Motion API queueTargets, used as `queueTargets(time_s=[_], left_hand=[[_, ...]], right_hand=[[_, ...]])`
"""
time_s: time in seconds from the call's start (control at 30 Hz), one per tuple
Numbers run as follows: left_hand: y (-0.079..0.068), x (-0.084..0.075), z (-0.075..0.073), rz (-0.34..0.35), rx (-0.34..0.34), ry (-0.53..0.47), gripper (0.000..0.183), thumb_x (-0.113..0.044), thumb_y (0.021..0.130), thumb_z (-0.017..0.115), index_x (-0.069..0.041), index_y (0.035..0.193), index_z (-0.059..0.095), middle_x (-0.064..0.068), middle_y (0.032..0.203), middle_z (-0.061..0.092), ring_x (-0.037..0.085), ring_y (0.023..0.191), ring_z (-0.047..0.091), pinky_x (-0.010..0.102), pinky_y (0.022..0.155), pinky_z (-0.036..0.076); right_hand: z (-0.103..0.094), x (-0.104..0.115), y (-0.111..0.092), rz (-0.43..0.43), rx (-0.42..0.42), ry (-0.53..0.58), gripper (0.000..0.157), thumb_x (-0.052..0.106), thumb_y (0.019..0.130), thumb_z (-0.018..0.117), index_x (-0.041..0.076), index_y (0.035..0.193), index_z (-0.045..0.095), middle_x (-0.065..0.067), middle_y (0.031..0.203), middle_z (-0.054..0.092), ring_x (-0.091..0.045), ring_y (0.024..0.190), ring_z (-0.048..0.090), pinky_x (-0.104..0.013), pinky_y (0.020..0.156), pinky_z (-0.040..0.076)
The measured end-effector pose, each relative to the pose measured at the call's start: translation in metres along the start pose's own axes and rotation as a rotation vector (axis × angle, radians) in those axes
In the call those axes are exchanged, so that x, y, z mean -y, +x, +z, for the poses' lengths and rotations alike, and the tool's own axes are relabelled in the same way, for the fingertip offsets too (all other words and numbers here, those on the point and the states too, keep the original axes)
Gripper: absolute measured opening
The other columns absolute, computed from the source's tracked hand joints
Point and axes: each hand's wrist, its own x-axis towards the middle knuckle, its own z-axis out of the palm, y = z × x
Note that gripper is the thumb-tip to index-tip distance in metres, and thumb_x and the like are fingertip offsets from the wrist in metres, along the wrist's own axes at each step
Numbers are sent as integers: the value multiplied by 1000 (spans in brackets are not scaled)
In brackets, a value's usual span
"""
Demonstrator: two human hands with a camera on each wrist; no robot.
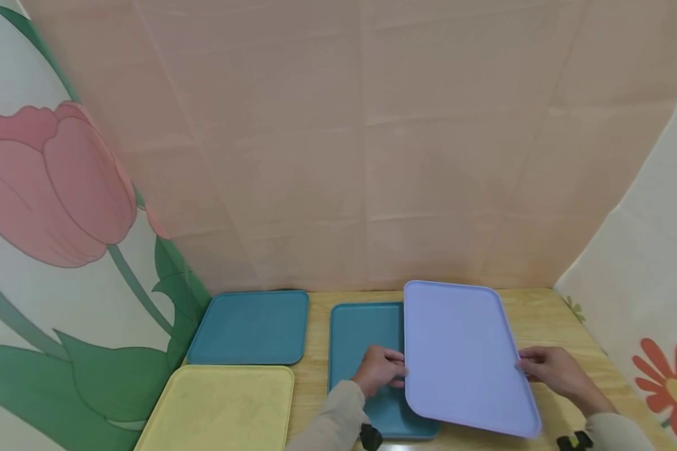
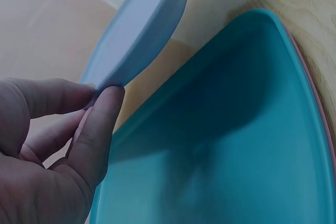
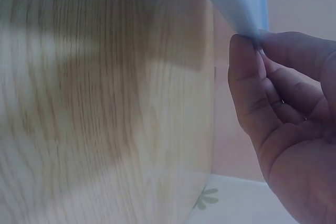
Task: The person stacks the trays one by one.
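Both hands hold a lavender tray (image 1: pixel 462 357) up off the table, one at each long side. My left hand (image 1: pixel 379 369) pinches its left rim between thumb and fingers, as the left wrist view shows close up. At the opposite rim my right hand (image 1: pixel 553 369) pinches the edge in the same way. Below and to the left lies a teal tray (image 1: pixel 367 326), partly covered by the lavender one in the head view. In the left wrist view a thin pink rim (image 2: pixel 310 77) shows beneath the teal tray.
Another teal tray (image 1: pixel 251 327) lies at the back left of the wooden table (image 1: pixel 316 351), with a yellow tray (image 1: pixel 225 407) in front of it. A beige sheet (image 1: pixel 361 156) hangs behind; flower-printed walls (image 1: pixel 637 282) stand at both sides.
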Motion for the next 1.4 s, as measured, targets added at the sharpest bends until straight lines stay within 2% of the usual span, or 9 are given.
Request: queueTargets(time_s=[0.53, 0.83, 1.0, 1.2, 1.4], left_hand=[[-7, 3, -25, 39, 31, 2, 23, 9, 82, 74, 4, 104, 74, 8, 86, 70, 17, 78, 70, 31, 64, 62], [-10, 2, -35, 7, 14, 0, 21, 8, 83, 74, 4, 104, 74, 10, 88, 70, 18, 80, 70, 30, 65, 62], [-14, 5, -40, 5, 7, 7, 18, 7, 85, 73, 4, 103, 74, 10, 90, 70, 18, 81, 71, 30, 64, 62], [-18, 7, -48, 13, 13, -3, 19, 8, 85, 73, 6, 105, 72, 12, 90, 71, 18, 83, 70, 32, 65, 62], [-17, 12, -55, 6, 18, -10, 20, 8, 85, 73, 7, 105, 72, 8, 90, 70, 20, 84, 70, 32, 65, 62]], right_hand=[[14, 21, 5, 13, 9, 12, 30, -2, 92, 63, -27, 108, 56, -24, 91, 69, -24, 73, 70, -34, 65, 61], [24, 29, 9, 29, -6, 11, 32, -1, 92, 64, -26, 110, 57, -25, 91, 69, -29, 74, 71, -37, 65, 61], [30, 30, 12, 19, -13, 1, 29, -2, 91, 65, -24, 109, 59, -23, 90, 70, -26, 72, 70, -34, 64, 61], [35, 36, 14, 36, 5, 24, 29, -2, 91, 65, -25, 109, 59, -23, 91, 70, -26, 74, 70, -36, 66, 61], [39, 44, 14, 47, 14, 26, 31, -1, 92, 64, -25, 111, 58, -22, 91, 70, -26, 75, 70, -38, 67, 61]])
